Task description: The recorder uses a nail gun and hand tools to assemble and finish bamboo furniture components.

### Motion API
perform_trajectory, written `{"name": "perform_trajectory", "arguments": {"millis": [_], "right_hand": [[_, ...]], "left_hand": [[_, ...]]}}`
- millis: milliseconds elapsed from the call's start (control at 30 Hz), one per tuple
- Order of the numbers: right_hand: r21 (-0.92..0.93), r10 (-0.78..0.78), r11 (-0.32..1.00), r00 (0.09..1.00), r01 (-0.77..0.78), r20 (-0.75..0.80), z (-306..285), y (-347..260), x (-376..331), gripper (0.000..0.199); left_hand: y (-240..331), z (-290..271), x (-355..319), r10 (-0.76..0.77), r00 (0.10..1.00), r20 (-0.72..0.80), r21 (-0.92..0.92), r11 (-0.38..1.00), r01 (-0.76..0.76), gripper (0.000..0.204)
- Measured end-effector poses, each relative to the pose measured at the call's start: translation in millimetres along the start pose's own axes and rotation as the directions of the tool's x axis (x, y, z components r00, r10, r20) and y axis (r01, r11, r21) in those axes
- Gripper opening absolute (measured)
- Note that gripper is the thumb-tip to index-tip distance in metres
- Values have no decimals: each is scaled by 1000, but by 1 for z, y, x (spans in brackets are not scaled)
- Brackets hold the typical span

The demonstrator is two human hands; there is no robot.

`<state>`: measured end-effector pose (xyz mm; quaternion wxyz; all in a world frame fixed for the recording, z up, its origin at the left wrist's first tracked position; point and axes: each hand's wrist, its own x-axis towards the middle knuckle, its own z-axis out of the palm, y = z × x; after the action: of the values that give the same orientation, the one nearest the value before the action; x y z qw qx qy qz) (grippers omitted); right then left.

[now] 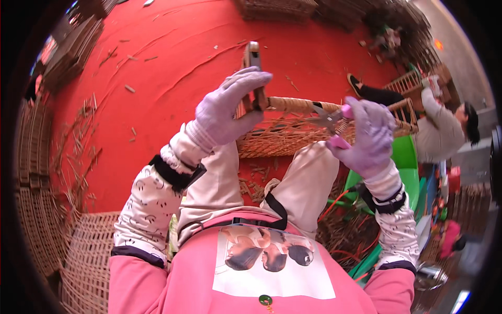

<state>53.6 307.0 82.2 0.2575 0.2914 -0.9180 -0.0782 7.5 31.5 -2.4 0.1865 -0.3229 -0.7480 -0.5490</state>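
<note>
Red floor matting, strewn with cane offcuts, lies beneath a woven basket (285,131) propped on the knees. Its rim is clasped by the gloved left hand (226,107); pink-handled scissors (330,118) are gripped closed-fisted by the right hand (368,137). Weaving appears finished, with trimming left.

- The woven basket (293,131) rests across the person's knees, above the floor (172,63).
- Left hand (227,107) grips the basket's left end; the upright frame piece (253,65) rises just behind it.
- Right hand (368,138) sits at the basket's right end, holding the shears (327,118), blades pointing left over the rim.
- Cut scraps (253,183) lie on the floor between the knees.
- Flat woven panels (89,256) lie at the floor's near left.
- Another person (434,128) sits far right.
</note>
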Motion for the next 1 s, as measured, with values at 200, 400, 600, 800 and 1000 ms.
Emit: {"name": "perform_trajectory", "arguments": {"millis": [200,400,600,800,1000], "right_hand": [[29,-111,993,990,114,-90,38,-5,44,71],[-9,-201,980,973,201,-111,46,0,65,68],[-55,-268,963,950,262,-159,60,11,80,63],[-191,-354,927,921,323,-160,61,25,96,64],[-203,-398,908,907,367,-136,63,35,109,66]], "left_hand": [[-21,2,11,15,998,54,-207,978,-4,48],[-40,10,24,223,975,-21,-148,963,-224,33],[-58,10,37,267,963,-39,-177,947,-269,33],[-63,9,45,181,983,-27,-205,961,-183,37],[-64,6,53,99,995,-11,-205,974,-99,41]]}}
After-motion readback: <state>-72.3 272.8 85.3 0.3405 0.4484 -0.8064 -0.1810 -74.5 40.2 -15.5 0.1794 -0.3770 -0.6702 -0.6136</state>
